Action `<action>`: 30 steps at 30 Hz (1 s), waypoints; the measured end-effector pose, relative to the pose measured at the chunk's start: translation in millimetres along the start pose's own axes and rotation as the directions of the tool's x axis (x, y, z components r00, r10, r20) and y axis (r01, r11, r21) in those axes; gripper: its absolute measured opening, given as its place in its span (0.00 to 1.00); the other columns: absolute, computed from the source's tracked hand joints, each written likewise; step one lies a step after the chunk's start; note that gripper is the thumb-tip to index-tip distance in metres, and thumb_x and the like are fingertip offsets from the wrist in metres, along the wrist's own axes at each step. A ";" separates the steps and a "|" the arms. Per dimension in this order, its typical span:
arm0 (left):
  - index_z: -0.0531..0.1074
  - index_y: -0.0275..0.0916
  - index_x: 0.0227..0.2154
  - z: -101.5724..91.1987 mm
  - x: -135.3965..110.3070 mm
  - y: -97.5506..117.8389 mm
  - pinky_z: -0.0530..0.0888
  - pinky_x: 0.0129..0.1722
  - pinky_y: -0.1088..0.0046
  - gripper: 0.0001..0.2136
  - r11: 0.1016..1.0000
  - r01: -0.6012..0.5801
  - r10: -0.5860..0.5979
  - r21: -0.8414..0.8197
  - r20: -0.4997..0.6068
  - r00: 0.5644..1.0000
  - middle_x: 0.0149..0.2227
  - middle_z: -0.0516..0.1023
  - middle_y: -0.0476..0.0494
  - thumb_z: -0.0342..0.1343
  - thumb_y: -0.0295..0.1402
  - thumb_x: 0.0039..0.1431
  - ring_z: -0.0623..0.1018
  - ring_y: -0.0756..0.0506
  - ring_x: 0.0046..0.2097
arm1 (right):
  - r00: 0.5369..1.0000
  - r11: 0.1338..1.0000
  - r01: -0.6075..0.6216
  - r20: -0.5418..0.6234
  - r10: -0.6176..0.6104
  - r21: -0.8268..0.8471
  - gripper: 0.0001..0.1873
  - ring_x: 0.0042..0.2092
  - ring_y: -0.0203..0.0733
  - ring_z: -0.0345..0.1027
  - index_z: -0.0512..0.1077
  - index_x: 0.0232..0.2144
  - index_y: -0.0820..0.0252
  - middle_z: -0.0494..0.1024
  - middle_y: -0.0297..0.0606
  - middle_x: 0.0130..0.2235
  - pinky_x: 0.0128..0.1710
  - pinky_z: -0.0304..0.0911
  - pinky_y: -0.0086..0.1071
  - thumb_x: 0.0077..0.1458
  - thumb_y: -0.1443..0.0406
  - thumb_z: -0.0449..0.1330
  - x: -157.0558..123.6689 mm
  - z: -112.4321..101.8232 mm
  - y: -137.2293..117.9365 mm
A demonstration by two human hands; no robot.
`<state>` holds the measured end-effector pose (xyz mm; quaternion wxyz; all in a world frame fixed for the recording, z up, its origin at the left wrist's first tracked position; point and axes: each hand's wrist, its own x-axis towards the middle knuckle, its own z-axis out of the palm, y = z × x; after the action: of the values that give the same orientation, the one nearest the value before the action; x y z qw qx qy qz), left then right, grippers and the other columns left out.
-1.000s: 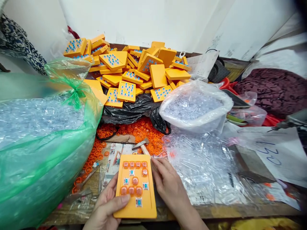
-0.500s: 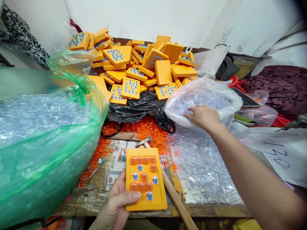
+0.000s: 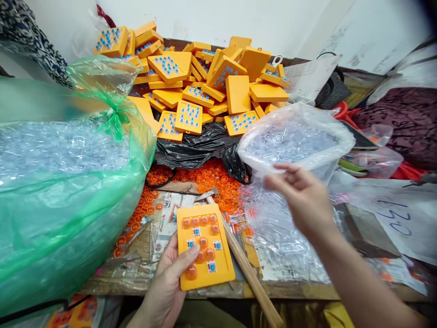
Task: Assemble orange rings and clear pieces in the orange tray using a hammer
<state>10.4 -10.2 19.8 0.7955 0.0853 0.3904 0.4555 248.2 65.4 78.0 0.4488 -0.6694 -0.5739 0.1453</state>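
My left hand grips the near left edge of an orange plastic board, thumb lying on its face. The board rests on the table edge and has orange caps and small blue-and-white squares set in its holes. My right hand hovers above the loose clear plastic pieces, just in front of the open clear bag. Its fingers curl together towards the thumb; whatever they may hold is too small to see. A hammer lies beside the board, head pointing away.
A big green bag of clear pieces fills the left. A heap of orange boards sits at the back, above a black bag and spilled orange rings. Paper with handwriting lies on the right.
My right hand left the board, reached into the clear bag, and has now drawn back out towards me. My left thumb has slid further onto the board.
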 end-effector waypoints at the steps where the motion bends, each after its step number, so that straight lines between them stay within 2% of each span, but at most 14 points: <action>1: 0.50 0.45 0.64 1.3 -0.1 -0.4 0.77 0.47 0.60 0.38 1.000 -0.015 0.015 0.004 -0.001 1.000 0.50 0.78 0.36 0.63 0.27 0.54 0.80 0.38 0.48 | 0.994 0.999 -0.015 0.107 0.010 0.049 0.17 0.31 0.44 0.76 0.72 0.43 0.58 0.79 0.37 0.28 0.32 0.73 0.39 0.56 0.54 0.60 -24.1 6.8 -3.7; 3: 0.49 0.45 0.64 4.1 -0.9 -1.0 0.77 0.47 0.62 0.39 0.999 -0.050 0.050 0.014 -0.004 0.999 0.51 0.78 0.36 0.63 0.28 0.53 0.80 0.38 0.48 | 0.944 0.980 -0.056 0.329 -0.011 0.193 0.12 0.31 0.41 0.76 0.75 0.41 0.58 0.80 0.37 0.29 0.30 0.74 0.34 0.56 0.59 0.59 -67.4 20.4 -5.9; 5: 0.51 0.44 0.63 6.7 -1.9 -1.6 0.77 0.46 0.63 0.38 0.996 -0.083 0.083 0.035 -0.008 0.996 0.50 0.78 0.36 0.64 0.29 0.52 0.80 0.38 0.48 | 0.920 0.970 -0.029 0.385 -0.068 0.240 0.09 0.34 0.39 0.76 0.78 0.37 0.55 0.79 0.37 0.32 0.32 0.73 0.30 0.58 0.63 0.58 -98.3 32.2 -2.8; 7: 0.55 0.42 0.61 8.8 -2.9 -2.7 0.78 0.45 0.65 0.36 0.992 -0.099 0.101 0.075 -0.016 0.995 0.50 0.78 0.36 0.65 0.30 0.51 0.80 0.38 0.48 | 0.938 0.966 0.008 0.333 -0.098 0.259 0.10 0.34 0.37 0.75 0.77 0.40 0.55 0.78 0.36 0.33 0.32 0.73 0.27 0.59 0.68 0.57 -116.0 41.3 1.8; 10: 0.61 0.39 0.57 10.1 -3.8 -5.5 0.77 0.44 0.66 0.32 0.983 -0.101 0.105 0.154 -0.020 0.994 0.48 0.79 0.36 0.66 0.32 0.49 0.80 0.38 0.46 | 0.973 0.959 0.058 0.201 -0.117 0.277 0.16 0.31 0.35 0.75 0.73 0.46 0.55 0.78 0.34 0.33 0.31 0.72 0.25 0.56 0.72 0.59 -127.4 49.9 5.8; 15: 0.62 0.38 0.54 8.6 -4.5 -11.0 0.77 0.44 0.67 0.30 0.959 -0.159 0.160 0.236 0.014 0.987 0.47 0.80 0.37 0.66 0.34 0.49 0.80 0.39 0.45 | 0.972 0.938 0.210 0.042 -0.229 0.274 0.15 0.38 0.35 0.75 0.76 0.37 0.52 0.79 0.33 0.36 0.40 0.70 0.25 0.49 0.75 0.64 -132.8 53.4 3.0; 18: 0.63 0.37 0.51 7.4 -5.4 -12.7 0.77 0.43 0.68 0.27 0.948 -0.203 0.205 0.246 0.015 0.979 0.46 0.80 0.37 0.66 0.34 0.49 0.80 0.39 0.45 | 0.972 0.927 0.224 -0.002 -0.234 0.301 0.15 0.37 0.34 0.73 0.77 0.35 0.53 0.77 0.33 0.35 0.37 0.70 0.24 0.47 0.76 0.66 -130.7 52.4 0.5; 24: 0.68 0.37 0.46 6.2 -6.1 -15.6 0.77 0.43 0.68 0.22 0.926 -0.257 0.263 0.275 0.015 0.965 0.45 0.80 0.39 0.66 0.34 0.48 0.80 0.40 0.44 | 0.985 0.903 0.136 0.038 -0.166 0.407 0.10 0.32 0.35 0.70 0.80 0.33 0.51 0.73 0.33 0.31 0.28 0.69 0.25 0.48 0.72 0.67 -128.0 56.3 0.8; 27: 0.68 0.37 0.45 6.1 -7.1 -15.8 0.77 0.43 0.68 0.22 0.923 -0.272 0.279 0.274 0.014 0.960 0.44 0.81 0.39 0.67 0.33 0.47 0.81 0.40 0.42 | 0.996 0.890 0.080 0.005 -0.093 0.450 0.07 0.32 0.35 0.70 0.78 0.30 0.52 0.71 0.33 0.31 0.29 0.69 0.25 0.47 0.69 0.69 -129.2 61.2 1.2; 29: 0.69 0.37 0.45 5.9 -9.1 -15.0 0.78 0.41 0.68 0.21 0.926 -0.266 0.274 0.267 0.008 0.962 0.42 0.82 0.39 0.68 0.31 0.47 0.81 0.39 0.42 | 0.999 0.834 -0.054 0.030 0.046 0.549 0.15 0.37 0.38 0.73 0.75 0.34 0.51 0.73 0.34 0.36 0.34 0.71 0.28 0.43 0.67 0.72 -129.6 62.6 0.2; 30: 0.70 0.37 0.44 5.6 -10.4 -14.6 0.78 0.41 0.68 0.21 0.925 -0.265 0.274 0.274 0.004 0.962 0.42 0.82 0.38 0.68 0.30 0.46 0.81 0.38 0.42 | 0.986 0.776 -0.164 0.105 0.126 0.610 0.20 0.40 0.40 0.74 0.72 0.38 0.50 0.75 0.35 0.39 0.38 0.72 0.30 0.42 0.65 0.73 -129.7 62.3 -0.6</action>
<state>21.0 -25.5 22.1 0.6994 0.2387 0.4472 0.5039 164.8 -24.1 2.3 0.6132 -0.5241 -0.4545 0.3778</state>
